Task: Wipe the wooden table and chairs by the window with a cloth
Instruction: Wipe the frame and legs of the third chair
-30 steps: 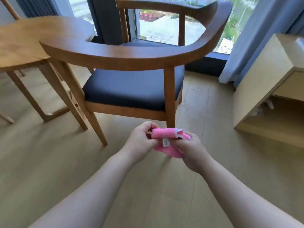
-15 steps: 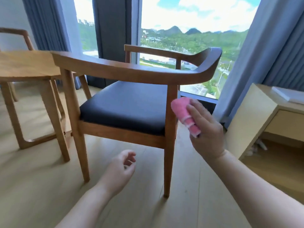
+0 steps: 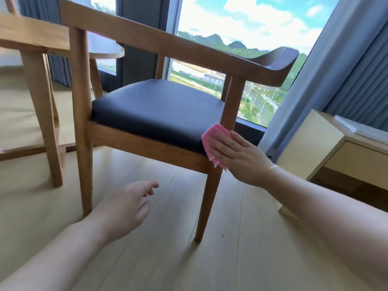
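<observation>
The right hand has come down from mid-air — its grip now flat, straight fingers pressing the pink cloth against the chair where seat corner meets the front leg. The left hand still hovers low over the floor, grip loose and empty.

We see pale plank flooring, a tall window bright with daylight, grey-blue curtains, a light cabinet.
</observation>
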`<state>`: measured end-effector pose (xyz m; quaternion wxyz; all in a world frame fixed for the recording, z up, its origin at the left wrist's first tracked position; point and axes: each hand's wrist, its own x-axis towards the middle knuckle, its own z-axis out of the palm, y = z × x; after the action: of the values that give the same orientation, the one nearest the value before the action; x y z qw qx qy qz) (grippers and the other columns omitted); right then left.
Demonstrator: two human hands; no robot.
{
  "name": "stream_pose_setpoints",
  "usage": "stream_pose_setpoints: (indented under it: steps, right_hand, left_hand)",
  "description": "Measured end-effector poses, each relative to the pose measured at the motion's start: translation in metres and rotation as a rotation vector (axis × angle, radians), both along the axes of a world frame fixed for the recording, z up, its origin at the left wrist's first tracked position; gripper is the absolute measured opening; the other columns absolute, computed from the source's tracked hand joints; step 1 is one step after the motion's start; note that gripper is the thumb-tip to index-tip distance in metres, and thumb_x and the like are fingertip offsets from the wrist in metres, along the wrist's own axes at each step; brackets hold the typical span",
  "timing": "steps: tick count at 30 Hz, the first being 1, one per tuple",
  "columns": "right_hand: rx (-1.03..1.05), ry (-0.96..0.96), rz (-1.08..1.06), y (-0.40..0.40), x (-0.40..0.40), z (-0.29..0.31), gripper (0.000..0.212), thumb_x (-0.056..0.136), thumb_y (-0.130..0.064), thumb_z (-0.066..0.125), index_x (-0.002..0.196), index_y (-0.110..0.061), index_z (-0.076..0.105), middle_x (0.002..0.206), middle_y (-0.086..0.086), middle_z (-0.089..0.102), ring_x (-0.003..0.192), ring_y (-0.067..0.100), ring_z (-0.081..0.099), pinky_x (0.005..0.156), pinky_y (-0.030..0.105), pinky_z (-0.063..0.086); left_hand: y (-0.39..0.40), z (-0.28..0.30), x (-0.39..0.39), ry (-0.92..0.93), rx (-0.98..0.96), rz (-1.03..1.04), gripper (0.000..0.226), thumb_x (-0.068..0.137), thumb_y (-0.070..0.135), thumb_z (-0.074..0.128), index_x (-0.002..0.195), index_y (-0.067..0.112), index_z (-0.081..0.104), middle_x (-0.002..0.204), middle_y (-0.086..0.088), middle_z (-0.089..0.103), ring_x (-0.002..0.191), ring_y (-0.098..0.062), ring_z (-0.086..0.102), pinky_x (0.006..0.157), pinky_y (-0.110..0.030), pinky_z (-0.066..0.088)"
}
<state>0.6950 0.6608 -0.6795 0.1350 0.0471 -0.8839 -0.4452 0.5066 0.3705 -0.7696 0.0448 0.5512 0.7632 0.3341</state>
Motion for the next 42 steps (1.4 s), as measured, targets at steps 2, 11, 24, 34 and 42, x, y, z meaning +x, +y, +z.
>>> stream_pose_setpoints:
  steps: [2,11,24,34,42]
  right_hand:
    - [0.021,-0.025,-0.002,-0.003,0.005,0.0,0.062,0.094,-0.011,0.027,0.154,-0.013,0.011,0.161,0.009,0.003,0.148,0.028,0.0,0.12,0.043,-0.003]
    - [0.116,0.09,0.075,0.001,-0.012,0.101,0.046,0.101,-0.014,0.026,0.146,-0.009,0.034,0.152,0.015,0.033,0.144,0.03,0.021,0.12,0.043,0.011]
    - [0.055,-0.024,0.09,-0.002,-0.005,0.064,0.054,0.096,-0.007,0.041,0.148,-0.011,0.028,0.156,0.014,0.02,0.146,0.033,0.012,0.121,0.044,0.006]
    - [0.034,-0.249,0.003,-0.011,0.012,-0.022,0.072,0.082,-0.008,0.056,0.149,-0.011,0.028,0.159,0.01,0.017,0.148,0.031,0.007,0.118,0.05,0.01]
    - [0.07,-0.313,-0.026,-0.033,-0.028,-0.033,0.067,0.087,-0.021,0.055,0.149,-0.013,0.029,0.159,0.007,0.016,0.148,0.03,0.002,0.119,0.049,0.006]
  left_hand:
    - [-0.004,0.001,-0.004,0.02,-0.009,-0.002,0.043,0.089,0.028,0.059,0.129,0.041,0.047,0.098,0.038,0.045,0.093,0.009,0.051,0.072,-0.007,0.036]
    - [-0.011,0.012,-0.006,0.082,-0.01,-0.013,0.041,0.091,0.026,0.058,0.128,0.041,0.049,0.106,0.031,0.049,0.094,0.008,0.051,0.074,-0.002,0.033]
    - [-0.006,0.003,0.003,0.371,-0.151,-0.018,0.063,0.092,0.027,0.05,0.149,0.03,0.025,0.153,0.008,0.027,0.142,-0.012,0.02,0.115,-0.027,0.005]
    - [-0.051,-0.032,-0.018,0.355,-0.28,-0.082,0.057,0.095,0.025,0.044,0.148,0.033,0.024,0.152,0.015,0.024,0.14,-0.005,0.017,0.114,-0.021,0.003]
    - [-0.074,-0.043,-0.037,0.335,-0.294,-0.134,0.055,0.096,0.022,0.043,0.148,0.032,0.025,0.15,0.016,0.027,0.137,-0.004,0.02,0.112,-0.018,0.008]
